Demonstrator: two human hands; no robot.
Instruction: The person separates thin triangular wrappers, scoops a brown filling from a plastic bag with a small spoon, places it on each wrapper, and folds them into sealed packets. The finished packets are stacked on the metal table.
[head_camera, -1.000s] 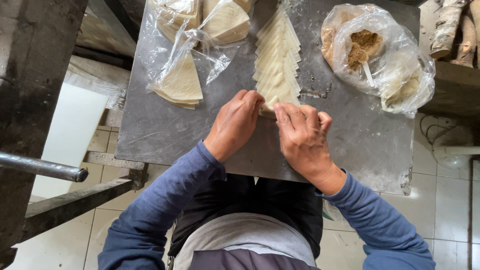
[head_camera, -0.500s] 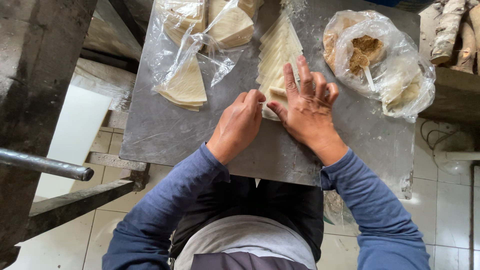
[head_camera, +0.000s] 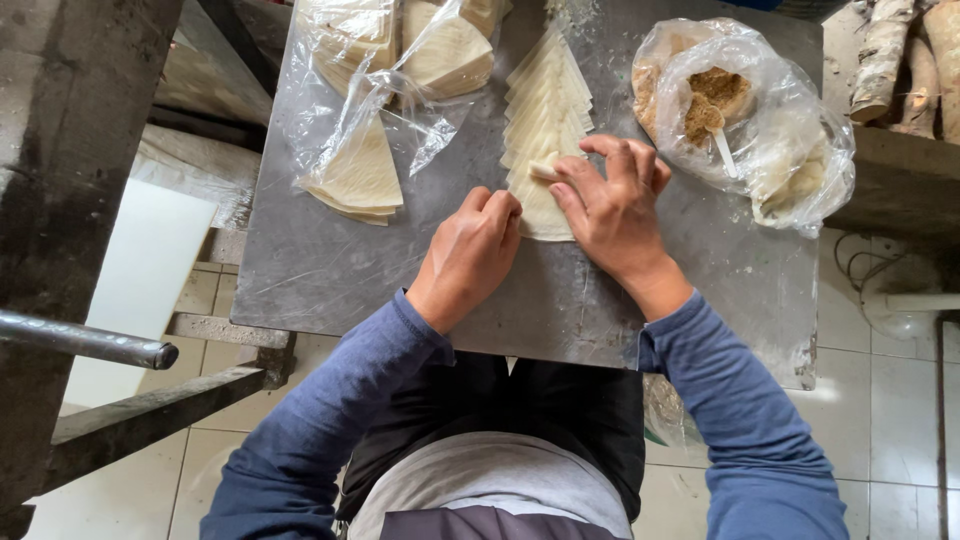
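Centre frame, on the bench (head_camera: 330, 280): right hand (head_camera: 615, 205) fingers pinch the top wrapper's corner off the fanned wrapper stack (head_camera: 545, 120); left hand (head_camera: 470, 250), curled, holds nothing, steadying the stack's lower edge. Peel slowly, lest it tear

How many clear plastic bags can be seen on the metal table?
2. One crumpled clear plastic bag lies at the table's far left, holding pale triangular wrappers. The other clear bag sits at the far right, holding brown crumbly filling. More may lie beyond the top edge.
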